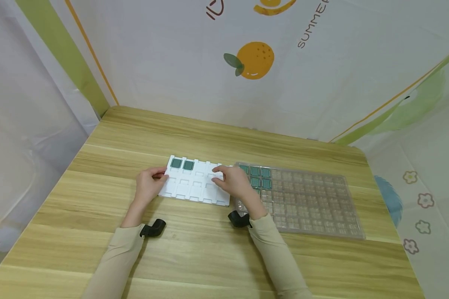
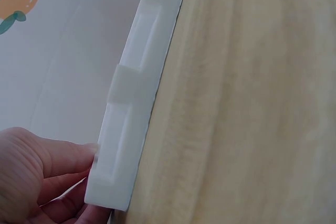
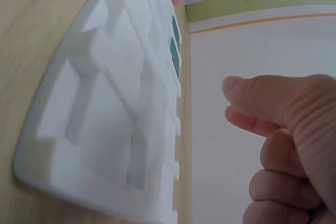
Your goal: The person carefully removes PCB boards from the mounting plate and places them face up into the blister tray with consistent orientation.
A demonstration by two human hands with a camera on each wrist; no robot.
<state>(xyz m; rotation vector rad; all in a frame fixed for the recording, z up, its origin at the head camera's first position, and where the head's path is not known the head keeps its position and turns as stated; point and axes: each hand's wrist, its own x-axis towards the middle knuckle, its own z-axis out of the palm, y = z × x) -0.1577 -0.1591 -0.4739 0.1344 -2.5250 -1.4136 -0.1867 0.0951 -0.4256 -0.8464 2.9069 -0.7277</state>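
A white plastic tray (image 1: 191, 189) with shallow pockets lies on the table. Two square green chips (image 1: 182, 164) sit side by side in its far left pockets. My left hand (image 1: 148, 182) pinches the tray's left edge between thumb and fingers, as the left wrist view shows close up on the white rim (image 2: 118, 145). Over the tray's right part hovers my right hand (image 1: 235, 180), thumb and index finger apart, nothing seen between them. In the right wrist view the other fingers (image 3: 278, 187) of that hand are curled.
Right of the white tray lies a larger clear plastic tray (image 1: 307, 203) with many pockets. Several green chips (image 1: 265, 172) fill its left pockets, partly hidden by my right hand. A printed curtain (image 1: 194, 83) hangs behind the wooden table (image 1: 187, 257).
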